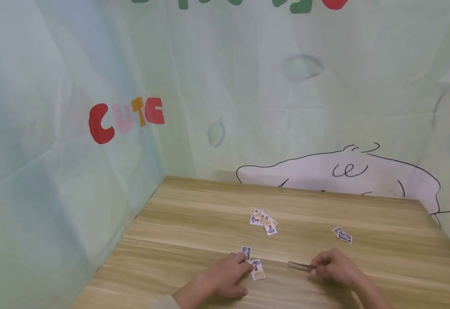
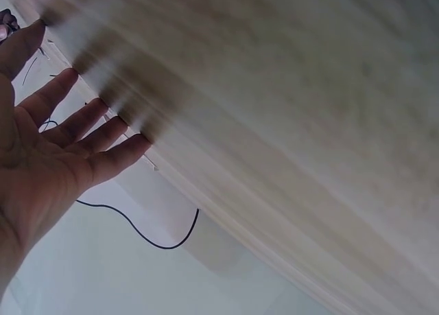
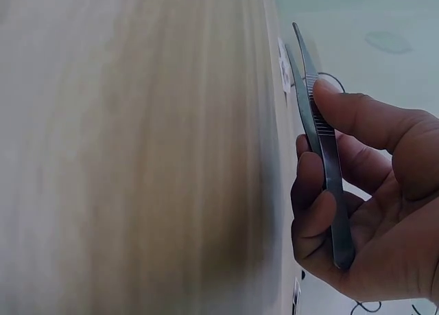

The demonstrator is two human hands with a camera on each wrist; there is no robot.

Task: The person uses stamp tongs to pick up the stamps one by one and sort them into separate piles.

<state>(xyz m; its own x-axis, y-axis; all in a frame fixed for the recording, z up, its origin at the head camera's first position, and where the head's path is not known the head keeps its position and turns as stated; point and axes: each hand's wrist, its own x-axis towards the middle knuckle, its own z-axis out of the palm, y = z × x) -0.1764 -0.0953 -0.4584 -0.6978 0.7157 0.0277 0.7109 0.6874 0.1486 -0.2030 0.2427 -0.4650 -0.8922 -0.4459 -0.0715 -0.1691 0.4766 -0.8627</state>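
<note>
My left hand (image 1: 226, 274) rests palm down on the wooden table, its fingers spread and fairly straight. Its fingertips reach a small purple card (image 1: 246, 250) with a white border and a pale picture card (image 1: 258, 271) beside it. In the left wrist view, the fingertips of the left hand (image 2: 62, 143) meet the tabletop. To the right, my right hand (image 1: 336, 268) holds metal tweezers (image 3: 334, 164) between thumb and fingers. Their tips point left toward the cards and stand slightly apart, with nothing visible between them.
Farther back on the table (image 1: 194, 210) lies an overlapping cluster of several picture cards (image 1: 270, 226). Two overlapping purple cards (image 1: 345, 237) lie at the right, beyond the right hand. A printed cloth backdrop (image 1: 225, 86) hangs along the table's left and back edges.
</note>
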